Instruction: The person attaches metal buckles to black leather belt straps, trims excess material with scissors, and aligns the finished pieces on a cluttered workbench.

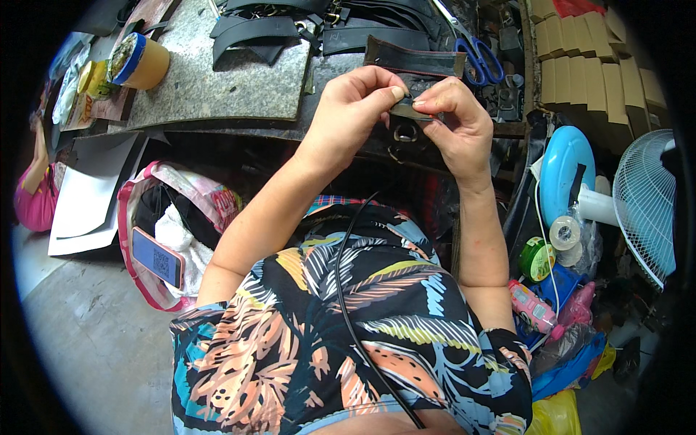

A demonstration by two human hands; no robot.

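Observation:
Close together at the near edge of the workbench, my two hands work on a small dark strap piece (411, 110). My left hand (354, 105) pinches its left end between thumb and finger. Thumb and fingers of my right hand (458, 116) are closed on the other end. Just below the strap piece shows a metal ring (405, 133); whether it is joined to it I cannot tell. Behind my hands lies a dark curved strip (413, 58), with blue-handled scissors (480, 61) at its right. Stacks of black straps (254, 32) lie farther back.
A grey stone slab (217, 90) lies at left on the bench, with a blue-rimmed jar (148, 64). Cardboard pieces (587, 80) stand at far right, above a white fan (645, 203). A bag holding a phone (157, 257) sits left of me. A black cable (341, 283) crosses my lap.

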